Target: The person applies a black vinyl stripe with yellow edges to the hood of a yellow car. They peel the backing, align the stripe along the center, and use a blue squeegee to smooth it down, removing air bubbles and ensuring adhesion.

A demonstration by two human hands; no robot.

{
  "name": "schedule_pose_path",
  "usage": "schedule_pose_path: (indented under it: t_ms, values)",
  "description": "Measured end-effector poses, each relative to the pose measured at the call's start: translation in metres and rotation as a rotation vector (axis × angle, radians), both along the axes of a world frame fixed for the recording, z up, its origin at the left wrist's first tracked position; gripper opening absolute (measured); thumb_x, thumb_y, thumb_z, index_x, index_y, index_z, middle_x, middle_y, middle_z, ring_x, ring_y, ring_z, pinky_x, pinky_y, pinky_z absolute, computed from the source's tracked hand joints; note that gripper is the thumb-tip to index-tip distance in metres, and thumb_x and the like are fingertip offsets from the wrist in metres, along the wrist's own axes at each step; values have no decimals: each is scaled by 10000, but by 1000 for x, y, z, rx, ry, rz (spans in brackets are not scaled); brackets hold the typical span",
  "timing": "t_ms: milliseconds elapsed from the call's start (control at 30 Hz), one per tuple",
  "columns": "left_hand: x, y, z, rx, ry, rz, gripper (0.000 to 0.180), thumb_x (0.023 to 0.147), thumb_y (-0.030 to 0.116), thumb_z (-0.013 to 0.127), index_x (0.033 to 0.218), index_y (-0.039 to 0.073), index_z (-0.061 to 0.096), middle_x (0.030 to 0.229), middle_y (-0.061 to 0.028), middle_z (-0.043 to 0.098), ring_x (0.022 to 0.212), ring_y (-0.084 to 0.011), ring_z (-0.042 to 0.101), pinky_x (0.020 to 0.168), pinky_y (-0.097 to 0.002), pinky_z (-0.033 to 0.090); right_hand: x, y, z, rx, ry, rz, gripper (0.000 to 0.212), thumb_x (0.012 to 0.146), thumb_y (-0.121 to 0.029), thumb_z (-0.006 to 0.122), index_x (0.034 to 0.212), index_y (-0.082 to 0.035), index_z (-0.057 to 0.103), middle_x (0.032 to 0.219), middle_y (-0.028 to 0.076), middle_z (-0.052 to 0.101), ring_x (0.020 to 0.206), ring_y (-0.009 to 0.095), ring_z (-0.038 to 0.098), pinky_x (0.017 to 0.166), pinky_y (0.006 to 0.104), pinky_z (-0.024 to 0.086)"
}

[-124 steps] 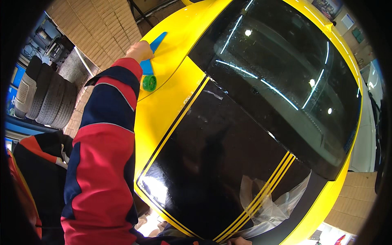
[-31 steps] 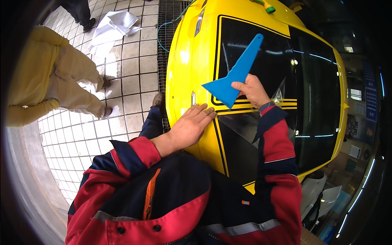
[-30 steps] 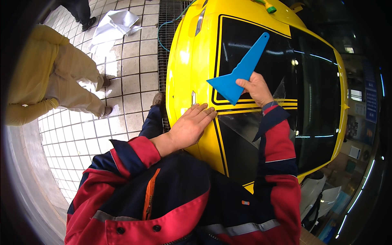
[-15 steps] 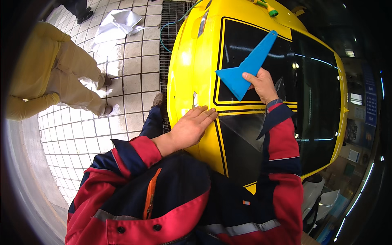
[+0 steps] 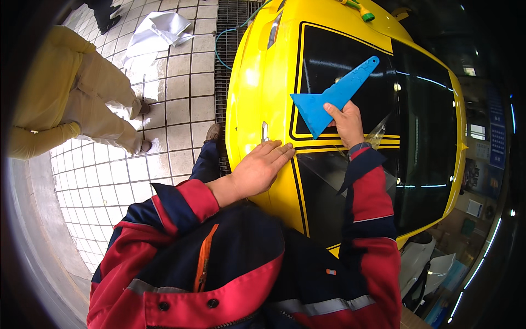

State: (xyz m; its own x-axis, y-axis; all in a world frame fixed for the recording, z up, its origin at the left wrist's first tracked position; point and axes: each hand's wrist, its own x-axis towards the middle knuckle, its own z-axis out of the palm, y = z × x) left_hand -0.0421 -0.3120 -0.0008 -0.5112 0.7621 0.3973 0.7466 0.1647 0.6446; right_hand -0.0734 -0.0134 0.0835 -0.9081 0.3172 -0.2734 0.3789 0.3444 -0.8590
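My right hand [image 5: 346, 125] grips a blue plastic squeegee [image 5: 349, 84] by the lower part of its handle. The wide blade points left and toward the car's edge; the handle's holed tip points away to the right. My left hand [image 5: 261, 170] lies flat on the yellow car [image 5: 249, 88], fingers stretched beside the yellow and black stripes. Under the squeegee is a glossy black panel [image 5: 323, 49] on the bodywork. A piece of clear film [image 5: 376, 133] stands up beside my right wrist, partly hidden by the sleeve.
A person in yellow and beige clothes [image 5: 96, 101] stands at the left on the tiled floor [image 5: 178, 129]. A crumpled silvery sheet [image 5: 156, 33] lies farther off. A floor grate [image 5: 222, 88] with a thin hose runs along the car. A yellow-green nozzle [image 5: 366, 13] rests on the bodywork.
My right hand has shifted slightly nearer, and the squeegee has turned a little so its handle points more to the right. My left hand has barely moved.
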Motion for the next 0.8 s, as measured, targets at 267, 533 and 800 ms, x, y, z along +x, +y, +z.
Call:
schedule_pose_path:
  t_ms: [267, 533, 800]
  values:
    - [-1, -1, -6, 10, -22, -6, 619, 939, 44, 694, 1549, -24, 614, 1556, -190, 660, 1452, -423, 586, 1248, -536, 470, 12, -6, -14, -200, 274, -214, 242, 1077, -164, 781, 1225, 18, 722, 1084, 148, 807, 857, 217, 817, 706, 325, 686]
    - [-6, 7, -6, 5, -7, -59, 578, 944, 34, 677, 1512, -50, 616, 1521, -233, 656, 1531, -441, 553, 1305, -538, 434, -3, -48, -46, 159, 312, -372, 223, 1055, -117, 804, 1174, 54, 724, 1014, 121, 789, 796, 200, 774, 660, 341, 663]
    - [-13, 2, 6, -61, 50, -114, 617, 930, -10, 698, 1537, -51, 591, 1511, -240, 648, 1522, -433, 563, 1282, -484, 472, -15, -53, -33, -78, 247, -593, 160, 1103, -87, 720, 1245, -19, 694, 1100, 101, 790, 852, 196, 796, 644, 314, 659]
